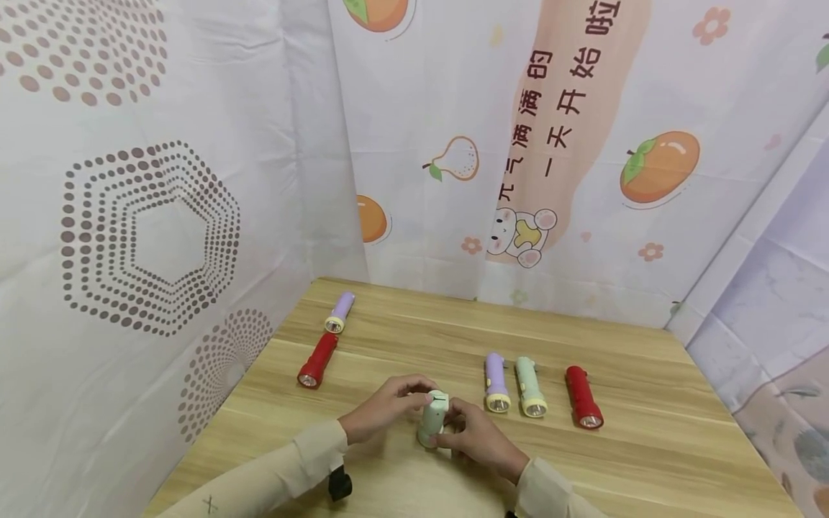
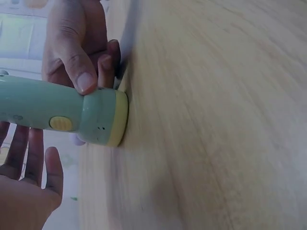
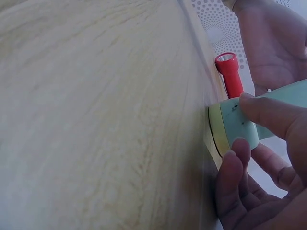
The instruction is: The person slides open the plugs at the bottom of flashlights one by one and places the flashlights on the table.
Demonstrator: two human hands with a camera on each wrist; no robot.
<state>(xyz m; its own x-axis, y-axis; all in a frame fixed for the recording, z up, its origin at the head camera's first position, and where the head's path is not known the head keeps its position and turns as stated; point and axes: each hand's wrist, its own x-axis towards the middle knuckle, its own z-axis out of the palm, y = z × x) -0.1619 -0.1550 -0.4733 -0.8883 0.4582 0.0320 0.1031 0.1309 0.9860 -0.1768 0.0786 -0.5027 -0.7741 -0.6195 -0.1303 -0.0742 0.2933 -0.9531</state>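
Observation:
A light green flashlight (image 1: 432, 423) stands upright on the wooden table, its pale yellow lens rim (image 2: 120, 117) facing down and its tail end up. My right hand (image 1: 478, 435) grips it low, the thumb pressed on the wide head and the fingers curled at the other side. Up at the tail end, my left hand (image 1: 391, 406) holds it between thumb and forefinger, while the other fingers (image 2: 34, 155) stay loose beside the barrel. A yellow switch (image 2: 61, 123) shows on the barrel in the left wrist view.
On the right side of the table lie a purple flashlight (image 1: 495, 381), another green flashlight (image 1: 529, 385) and a red flashlight (image 1: 583, 396). Farther left are a second red flashlight (image 1: 319, 360) and a second purple flashlight (image 1: 340, 311). Printed curtains (image 1: 414, 273) hang behind the table.

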